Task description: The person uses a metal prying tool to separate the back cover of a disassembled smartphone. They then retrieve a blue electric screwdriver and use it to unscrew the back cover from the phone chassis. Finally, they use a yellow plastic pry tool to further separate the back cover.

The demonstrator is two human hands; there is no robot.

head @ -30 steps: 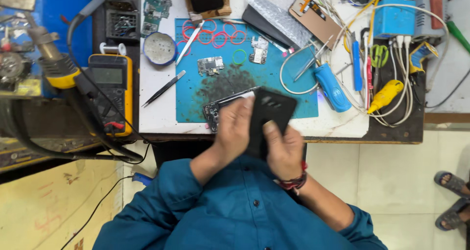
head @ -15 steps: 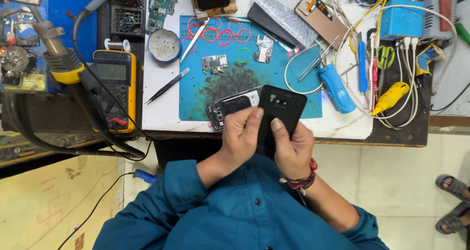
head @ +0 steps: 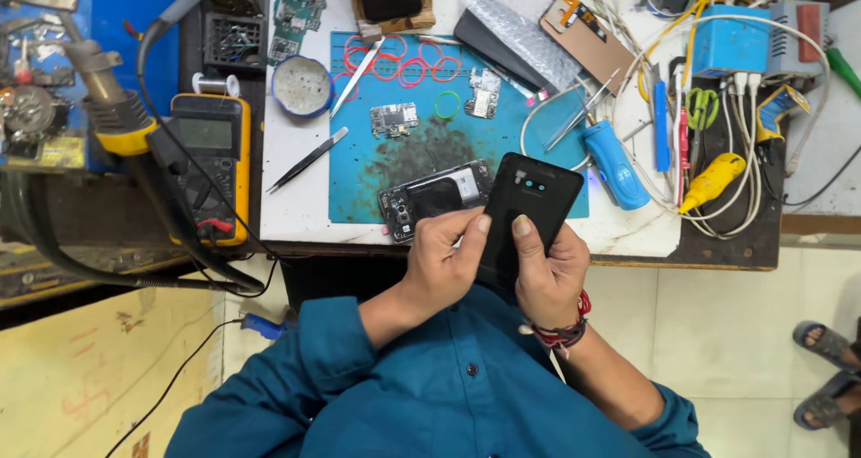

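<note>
Both my hands hold a black phone back cover (head: 531, 198) at the table's front edge, its camera cut-out facing up. My left hand (head: 441, 262) grips its left side with the thumb on the cover. My right hand (head: 549, 274), wearing a red thread bracelet, grips the lower right side, its thumb also on the cover. Just left of the cover an opened phone body (head: 435, 196) lies on a stained blue work mat (head: 377, 175).
On the mat are small circuit boards (head: 395, 119), red rubber bands (head: 404, 68) and a green ring (head: 447, 105). Tweezers (head: 309, 160), a round tin (head: 303, 87), a yellow multimeter (head: 208, 166), a blue handled tool (head: 614, 164), cables and a blue box (head: 731, 43) crowd the table. Another person's sandalled feet (head: 830, 368) are at the right.
The hands have tilted the cover upright and lifted it a little toward the mat, showing more of its back. The left thumb now rests on the cover's face.
</note>
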